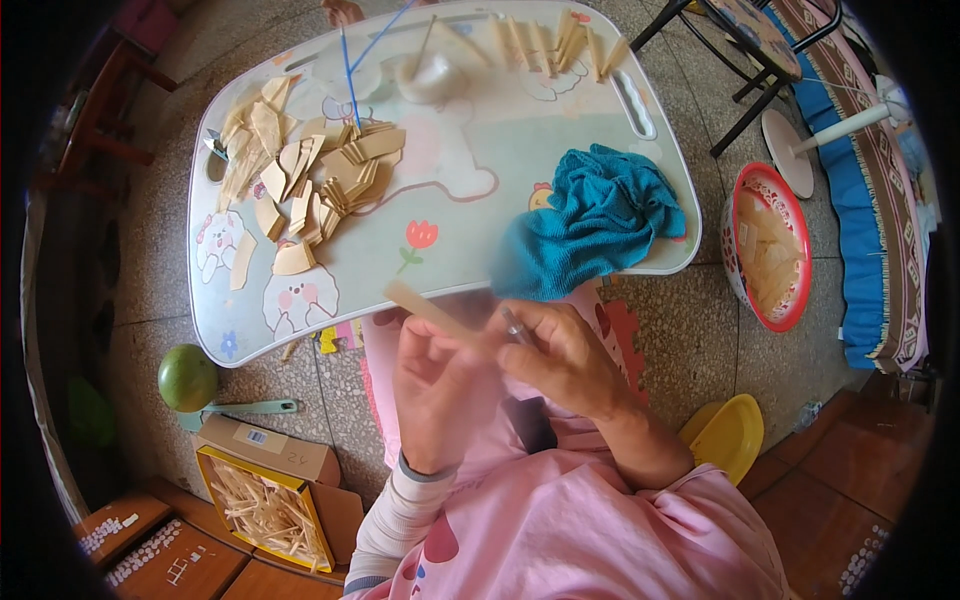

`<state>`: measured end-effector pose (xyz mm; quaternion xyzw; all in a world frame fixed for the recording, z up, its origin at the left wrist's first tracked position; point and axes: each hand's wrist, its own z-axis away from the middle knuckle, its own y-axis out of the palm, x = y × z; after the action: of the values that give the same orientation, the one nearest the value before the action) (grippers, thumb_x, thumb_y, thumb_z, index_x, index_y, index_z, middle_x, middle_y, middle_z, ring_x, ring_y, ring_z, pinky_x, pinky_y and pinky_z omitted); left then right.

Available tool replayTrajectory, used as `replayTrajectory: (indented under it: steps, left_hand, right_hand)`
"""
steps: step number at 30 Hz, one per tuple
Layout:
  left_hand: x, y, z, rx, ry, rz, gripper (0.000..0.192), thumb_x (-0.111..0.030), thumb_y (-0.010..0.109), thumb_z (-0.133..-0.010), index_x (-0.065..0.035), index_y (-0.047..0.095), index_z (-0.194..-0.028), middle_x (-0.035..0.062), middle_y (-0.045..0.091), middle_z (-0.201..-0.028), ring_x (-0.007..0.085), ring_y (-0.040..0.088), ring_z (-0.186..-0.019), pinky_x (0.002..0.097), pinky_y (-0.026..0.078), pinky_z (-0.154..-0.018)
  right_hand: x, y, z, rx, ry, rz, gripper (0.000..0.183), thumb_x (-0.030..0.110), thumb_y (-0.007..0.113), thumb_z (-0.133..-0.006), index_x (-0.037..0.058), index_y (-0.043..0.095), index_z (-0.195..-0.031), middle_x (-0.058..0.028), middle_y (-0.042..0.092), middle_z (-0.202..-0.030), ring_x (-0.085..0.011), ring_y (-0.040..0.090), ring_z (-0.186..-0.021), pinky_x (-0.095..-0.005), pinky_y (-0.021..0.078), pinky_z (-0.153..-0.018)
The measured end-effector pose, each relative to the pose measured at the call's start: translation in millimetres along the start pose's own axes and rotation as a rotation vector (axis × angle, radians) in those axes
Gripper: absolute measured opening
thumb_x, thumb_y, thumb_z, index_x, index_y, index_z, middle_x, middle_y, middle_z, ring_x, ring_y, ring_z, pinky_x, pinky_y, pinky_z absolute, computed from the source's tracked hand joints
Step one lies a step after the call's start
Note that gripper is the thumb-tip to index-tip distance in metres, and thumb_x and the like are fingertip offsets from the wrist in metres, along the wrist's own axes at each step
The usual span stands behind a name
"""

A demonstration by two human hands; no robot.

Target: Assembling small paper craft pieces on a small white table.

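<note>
My left hand point(433, 382) holds a flat tan strip point(429, 311) between thumb and fingers, at the near edge of a low folding table point(457, 255). In the fingers of my right hand point(559, 356) is a slim, pen-like tool with a clear or metallic barrel point(516, 327), close to the strip's lower end. Blur hides where the strip and the fingers meet. Stacks of curved tan paper-like pieces point(360, 176) and thin translucent sheets point(259, 131) lie on the table's left part. A crumpled teal cloth point(607, 214) rests at its right. Narrow tan rolled pieces point(544, 49) are spread along the far right.
A blurred bowl point(431, 79) with a stick and blue rods stands at the far middle. On the floor are a red-rimmed basin point(804, 247), a yellow basin point(739, 435), a green round fruit point(187, 377) and a cardboard box of narrow tan pieces point(262, 510). Someone's hand or foot point(343, 11) shows beyond the table.
</note>
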<state>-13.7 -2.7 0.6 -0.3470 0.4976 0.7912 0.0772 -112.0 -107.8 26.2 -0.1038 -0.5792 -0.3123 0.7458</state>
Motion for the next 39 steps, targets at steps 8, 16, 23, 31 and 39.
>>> replayTrajectory:
  steps: [8,16,23,31,39]
  left_hand:
    - [1.0,-0.9,-0.7,0.023,0.026,-0.058,0.029,-0.003,0.056,-0.082,-0.0068,0.044,-0.109,0.0059,0.061,-0.094,0.0184,0.056,-0.093,0.0303,0.041,-0.085]
    - [-5.9,1.9,-3.3,0.037,-0.166,0.110,0.020,-0.009,0.054,-0.085,-0.0103,0.047,-0.104,-0.0002,0.058,-0.090,0.0121,0.053,-0.084,0.0261,0.041,-0.077]
    - [-3.4,3.0,-0.5,0.010,-0.103,0.050,0.024,-0.006,0.054,-0.084,-0.0086,0.045,-0.106,0.0034,0.059,-0.093,0.0143,0.055,-0.089,0.0271,0.042,-0.081]
    - [0.1,1.3,0.5,-0.013,0.020,-0.099,0.030,-0.001,0.057,-0.081,-0.0058,0.043,-0.107,0.0068,0.060,-0.095,0.0160,0.057,-0.092,0.0275,0.043,-0.080]
    - [0.4,2.0,-1.0,0.012,-0.017,-0.050,0.031,-0.003,0.058,-0.081,-0.0075,0.043,-0.108,0.0055,0.062,-0.092,0.0153,0.057,-0.088,0.0281,0.043,-0.078]
  right_hand:
    - [-0.7,-1.8,-0.2,0.013,-0.014,0.027,0.015,0.012,0.052,-0.075,-0.0019,0.055,-0.081,-0.0039,0.055,-0.068,-0.0063,0.048,-0.068,-0.0242,0.0411,-0.062]
    - [-0.4,-0.3,3.4,0.020,0.074,-0.113,0.018,0.014,0.050,-0.076,-0.0018,0.055,-0.083,-0.0026,0.055,-0.070,-0.0079,0.049,-0.068,-0.0233,0.0404,-0.064]
    - [1.5,-0.1,2.4,0.021,0.060,-0.077,0.019,0.017,0.052,-0.078,-0.0018,0.055,-0.083,-0.0013,0.053,-0.068,-0.0072,0.046,-0.066,-0.0231,0.0393,-0.061]
    - [-3.2,-2.3,1.7,0.039,-0.054,-0.042,0.016,0.015,0.053,-0.077,-0.0008,0.054,-0.080,-0.0018,0.054,-0.069,-0.0062,0.047,-0.068,-0.0231,0.0397,-0.062]
    - [-3.5,-2.2,0.8,0.031,0.026,-0.038,0.014,0.012,0.052,-0.076,-0.0012,0.054,-0.080,-0.0025,0.055,-0.069,-0.0066,0.048,-0.068,-0.0235,0.0401,-0.063]
